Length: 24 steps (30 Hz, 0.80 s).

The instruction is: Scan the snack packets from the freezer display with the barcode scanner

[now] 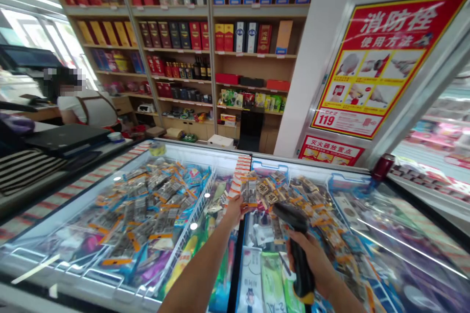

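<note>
My right hand is wrapped round the grip of a black barcode scanner, whose head points forward and left above the freezer's right side. My left hand reaches to the black middle frame of the chest freezer. Its fingers are closed at the near end of a strip of orange-and-white price labels; the fingertips are partly hidden. Beneath both hands lie many wrapped ice creams, with green packs near the front.
A white wire basket divides the freezer's left side, where more packs are heaped. A dark red can stands on the far right rim. Behind are shelves of boxed bottles. A person bends at the counter on the left.
</note>
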Tool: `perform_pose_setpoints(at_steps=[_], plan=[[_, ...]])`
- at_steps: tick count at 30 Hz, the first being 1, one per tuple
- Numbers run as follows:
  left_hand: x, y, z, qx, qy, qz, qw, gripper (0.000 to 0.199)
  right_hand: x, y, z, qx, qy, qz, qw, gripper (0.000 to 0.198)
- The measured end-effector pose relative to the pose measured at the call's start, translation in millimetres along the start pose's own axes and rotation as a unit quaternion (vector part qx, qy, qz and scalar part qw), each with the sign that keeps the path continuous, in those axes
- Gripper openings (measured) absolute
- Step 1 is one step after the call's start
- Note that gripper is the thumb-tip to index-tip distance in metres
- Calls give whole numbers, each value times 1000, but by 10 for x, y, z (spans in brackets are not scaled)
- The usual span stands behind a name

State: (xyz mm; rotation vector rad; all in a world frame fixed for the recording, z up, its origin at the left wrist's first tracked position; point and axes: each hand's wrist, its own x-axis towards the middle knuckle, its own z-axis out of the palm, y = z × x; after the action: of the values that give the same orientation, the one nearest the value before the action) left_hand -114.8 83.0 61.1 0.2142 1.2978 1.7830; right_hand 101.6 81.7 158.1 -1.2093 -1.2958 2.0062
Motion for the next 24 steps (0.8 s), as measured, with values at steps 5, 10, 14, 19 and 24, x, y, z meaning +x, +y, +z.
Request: perform_pose_setpoints(at_steps=[5, 10, 14, 19, 24], plan=[[-155, 460, -308, -93, 40, 12, 995, 7, 57, -4, 420, -36, -54, -2, 998, 25], [-420, 629, -471, -121, 69, 49, 989, 7, -110, -74, 557, -45, -113, 18, 992, 24], [-640, 598, -496, -125, 106, 80, 983, 4, -248, -92, 420, -69, -159, 24, 985, 27], [-829, 504, -474, -125, 134, 98, 978, 5, -327, -91, 168, -74, -200, 50, 976, 29], [-933, 416, -455, -124, 158, 105, 974, 4, -371, -109, -7, -58, -209, 69, 974, 28]])
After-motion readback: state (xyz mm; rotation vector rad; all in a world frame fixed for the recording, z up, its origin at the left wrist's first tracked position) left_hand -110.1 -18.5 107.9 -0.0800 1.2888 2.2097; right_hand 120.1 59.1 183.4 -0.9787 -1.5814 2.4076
